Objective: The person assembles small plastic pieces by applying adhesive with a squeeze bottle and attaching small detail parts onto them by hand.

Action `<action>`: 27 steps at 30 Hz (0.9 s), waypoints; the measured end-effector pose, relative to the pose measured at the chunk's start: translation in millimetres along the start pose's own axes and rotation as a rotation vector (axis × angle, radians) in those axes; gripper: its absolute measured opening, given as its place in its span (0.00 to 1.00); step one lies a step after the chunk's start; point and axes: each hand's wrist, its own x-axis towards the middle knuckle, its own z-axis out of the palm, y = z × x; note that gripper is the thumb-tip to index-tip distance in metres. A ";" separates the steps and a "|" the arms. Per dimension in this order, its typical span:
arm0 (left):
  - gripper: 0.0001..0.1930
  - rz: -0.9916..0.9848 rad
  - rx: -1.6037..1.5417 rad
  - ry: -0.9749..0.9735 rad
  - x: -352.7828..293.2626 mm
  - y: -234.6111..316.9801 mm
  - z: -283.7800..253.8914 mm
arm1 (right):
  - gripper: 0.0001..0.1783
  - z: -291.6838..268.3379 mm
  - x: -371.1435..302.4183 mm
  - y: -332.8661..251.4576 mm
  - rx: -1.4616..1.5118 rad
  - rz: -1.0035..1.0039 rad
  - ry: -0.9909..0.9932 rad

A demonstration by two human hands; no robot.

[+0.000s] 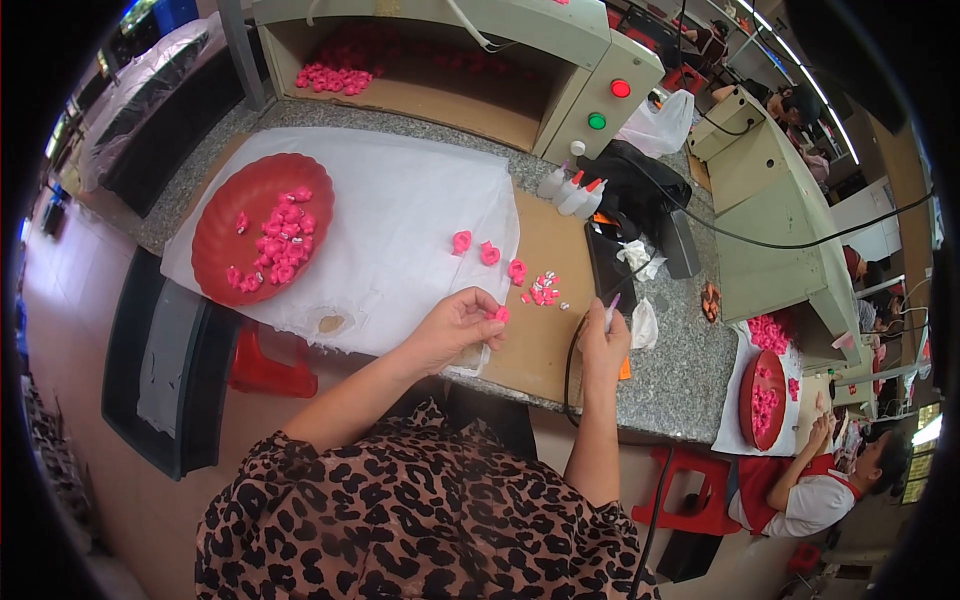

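My left hand [462, 328] pinches a small pink molded piece [502, 314] between thumb and fingertips, above the edge of the white sheet. My right hand [604, 345] is closed around a slim pen-like tool [612, 308] with a purplish end; a dark cord runs down beside the hand. Beyond my left hand, three pink pieces stand in a slanting row, one of them this rounded pink piece [489, 254]. Between the hands lies a loose cluster of tiny pink and white bits [543, 290]. A scalloped red plate [215, 225] on the left holds several more pink pieces.
Behind the white sheet [400, 190] stands a grey booth [558, 115] with pink pieces inside. Squeeze bottles [572, 196], a black bag [640, 180] and crumpled tissue [645, 325] lie to the right. A co-worker [815, 490] sits at far right near another red plate [752, 400].
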 end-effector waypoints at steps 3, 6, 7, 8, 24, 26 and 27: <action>0.09 0.048 -0.008 0.004 -0.5 -2.9 0.6 | 0.18 -1.3 2.6 -2.5 -0.167 0.002 -0.008; 0.11 0.087 0.040 0.009 -1.4 -3.6 1.6 | 0.19 6.5 1.5 -5.9 -0.356 -0.074 -0.017; 0.13 0.082 0.038 -0.001 -1.9 -2.7 1.6 | 0.19 9.1 1.4 -10.7 -0.358 -0.072 -0.013; 0.15 0.077 0.037 -0.010 -2.3 -2.3 1.3 | 0.19 11.0 1.2 -18.0 -0.520 -0.021 -0.024; 0.10 0.084 0.069 -0.017 -3.3 -8.1 -4.3 | 0.09 21.7 -34.1 -46.7 0.114 0.128 -0.322; 0.09 0.087 0.096 0.013 -2.7 -8.3 -1.1 | 0.08 26.4 -47.4 -49.7 0.174 0.177 -0.342; 0.09 0.086 0.099 0.016 -2.5 -9.0 -0.5 | 0.08 29.0 -52.5 -51.3 0.233 0.223 -0.364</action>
